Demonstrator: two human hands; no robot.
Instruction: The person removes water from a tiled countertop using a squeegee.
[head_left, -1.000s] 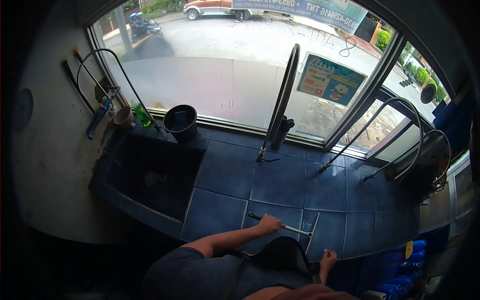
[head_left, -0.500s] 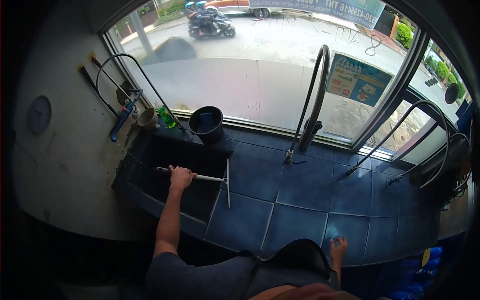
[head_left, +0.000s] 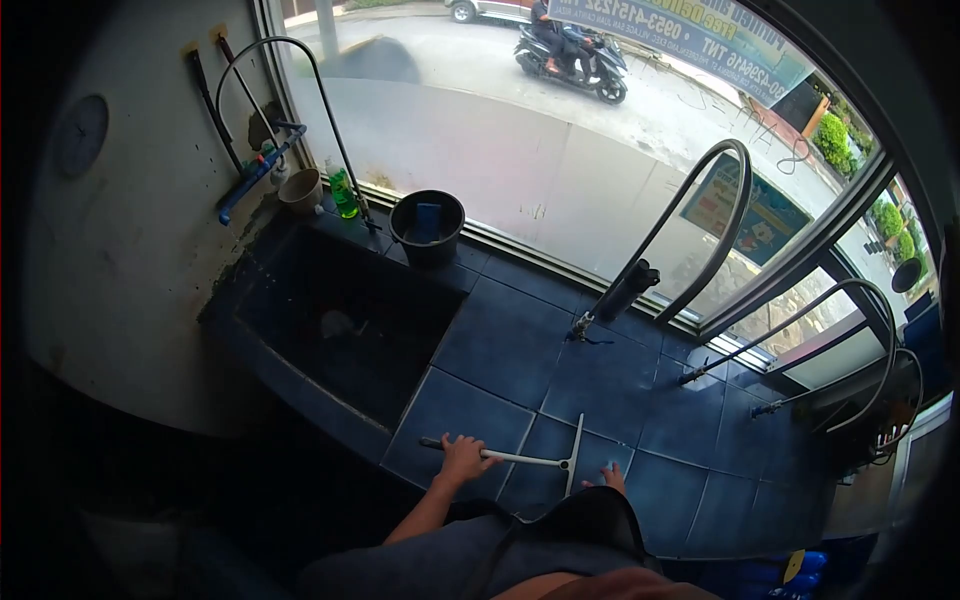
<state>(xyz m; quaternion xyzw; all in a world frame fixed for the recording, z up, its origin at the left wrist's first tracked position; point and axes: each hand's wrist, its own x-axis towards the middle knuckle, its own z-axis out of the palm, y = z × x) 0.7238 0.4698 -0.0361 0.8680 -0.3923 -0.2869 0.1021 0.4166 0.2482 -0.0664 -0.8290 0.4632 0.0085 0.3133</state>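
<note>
Plainly, we grip the squeegee by its handle in our left hand, fingers wrapped round, its blade over the tiled counter, our right hand just beside the blade, fingers spread, sink to our left.

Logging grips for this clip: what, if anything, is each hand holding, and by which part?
The left hand holds the squeegee by its handle, dark end protruding behind. The right hand, near the blade, appears to hold nothing.
</note>
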